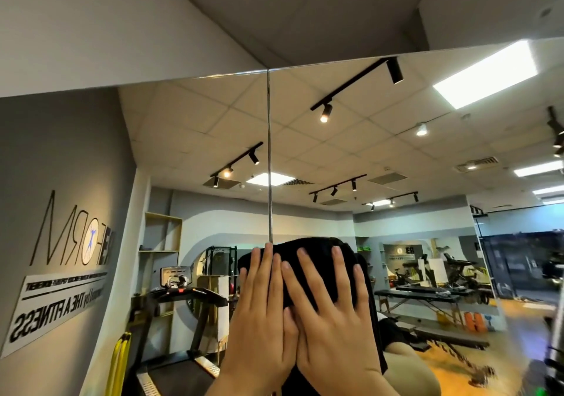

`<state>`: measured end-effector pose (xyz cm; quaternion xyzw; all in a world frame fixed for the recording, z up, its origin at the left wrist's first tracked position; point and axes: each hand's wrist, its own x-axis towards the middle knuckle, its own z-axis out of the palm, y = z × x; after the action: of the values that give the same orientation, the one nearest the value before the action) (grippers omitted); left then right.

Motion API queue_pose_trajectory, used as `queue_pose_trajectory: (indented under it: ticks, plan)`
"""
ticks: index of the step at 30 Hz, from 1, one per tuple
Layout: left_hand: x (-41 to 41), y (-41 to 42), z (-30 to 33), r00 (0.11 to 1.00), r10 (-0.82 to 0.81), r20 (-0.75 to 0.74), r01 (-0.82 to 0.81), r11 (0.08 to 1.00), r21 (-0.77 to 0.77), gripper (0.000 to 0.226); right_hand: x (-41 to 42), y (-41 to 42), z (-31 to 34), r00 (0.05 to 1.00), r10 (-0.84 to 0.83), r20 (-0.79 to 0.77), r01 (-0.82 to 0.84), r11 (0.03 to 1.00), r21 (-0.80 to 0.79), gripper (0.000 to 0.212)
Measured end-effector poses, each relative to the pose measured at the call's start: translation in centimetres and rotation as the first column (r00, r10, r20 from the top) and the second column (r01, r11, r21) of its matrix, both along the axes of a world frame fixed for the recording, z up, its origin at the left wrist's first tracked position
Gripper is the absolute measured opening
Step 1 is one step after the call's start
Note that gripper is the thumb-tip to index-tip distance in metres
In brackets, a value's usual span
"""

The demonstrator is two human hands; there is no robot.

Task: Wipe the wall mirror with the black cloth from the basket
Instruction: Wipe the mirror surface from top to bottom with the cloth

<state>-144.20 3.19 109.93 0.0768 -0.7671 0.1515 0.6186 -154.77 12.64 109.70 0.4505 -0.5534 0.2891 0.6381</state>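
Observation:
The wall mirror (381, 157) fills most of the view and reflects a gym room. A vertical seam (269, 157) splits it into two panels. The black cloth (314, 252) lies flat against the glass at the lower middle, just right of the seam. My left hand (259, 313) and my right hand (332, 310) both press on the cloth with fingers spread and pointing up, thumbs overlapping. My left fingertips reach the seam. The basket is out of sight.
A white ceiling beam (122, 29) runs above the mirror's top edge. In the reflection I see a treadmill (183, 304), a wooden shelf (161, 236), benches (427, 298) and reversed wall lettering (61, 273).

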Motion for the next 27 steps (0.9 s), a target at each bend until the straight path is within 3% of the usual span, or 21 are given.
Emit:
queue_pose_trajectory:
  ticks: [12, 17, 22, 27]
  plan:
    - [0.3, -0.7, 13.3, 0.999, -0.035, -0.03, 0.032, 0.994, -0.101, 0.06, 0.4, -1.6, 12.6, 0.996, 0.055, -0.069, -0.063, 0.99, -0.129, 0.052]
    - [-0.1, -1.0, 11.4, 0.993, -0.065, -0.102, 0.045, 0.981, -0.189, 0.045, 0.6, -1.1, 11.6, 0.978, 0.183, -0.101, -0.204, 0.941, -0.27, 0.03]
    - [-0.1, -0.6, 9.9, 0.994, 0.086, -0.068, -0.101, 0.96, -0.26, 0.055, -0.3, 0.3, 6.4, 0.998, 0.039, 0.051, -0.034, 0.995, -0.098, 0.06]
    - [-0.4, -0.6, 9.7, 0.996, 0.086, -0.032, -0.091, 0.97, -0.227, 0.064, -1.2, 0.4, 6.8, 0.999, 0.023, 0.021, -0.023, 0.999, -0.035, 0.066]
